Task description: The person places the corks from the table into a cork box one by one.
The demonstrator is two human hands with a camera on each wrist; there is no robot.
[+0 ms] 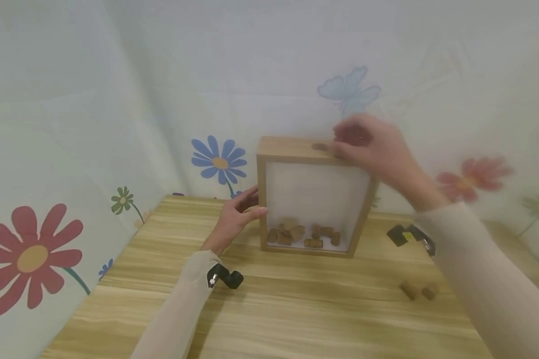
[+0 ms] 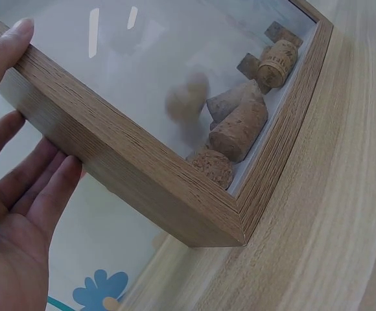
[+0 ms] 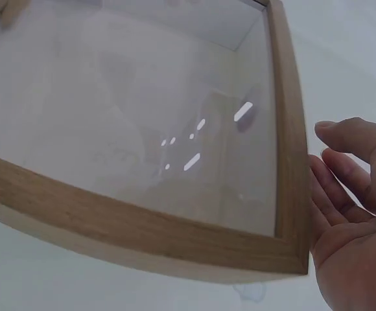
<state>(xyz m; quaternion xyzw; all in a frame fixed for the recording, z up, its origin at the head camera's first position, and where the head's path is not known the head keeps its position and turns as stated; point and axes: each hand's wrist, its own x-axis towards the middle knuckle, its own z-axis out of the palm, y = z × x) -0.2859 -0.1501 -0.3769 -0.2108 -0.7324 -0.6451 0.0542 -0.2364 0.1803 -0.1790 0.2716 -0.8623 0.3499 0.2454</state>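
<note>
A wooden shadow box (image 1: 261, 199) with a clear front stands upright on the table. Several wine corks (image 1: 313, 243) lie along its bottom inside. One blurred cork (image 2: 187, 97) shows above the pile behind the glass. My left hand (image 1: 233, 219) grips the box's left side, its thumb on the front edge and fingers behind. Over the right part of the top edge is my right hand (image 1: 370, 144), loosely curled, beside a dark, hole-like spot (image 1: 320, 146). In the right wrist view, that hand's fingers (image 3: 334, 194) hold nothing I can see.
Two loose corks (image 1: 408, 290) lie on the wood-grain table (image 1: 296, 299), right of the box near my right forearm. Close behind the table hangs a pale cloth backdrop (image 1: 161, 75) printed with flowers and a butterfly. Black camera mounts (image 1: 226, 276) sit on both wrists.
</note>
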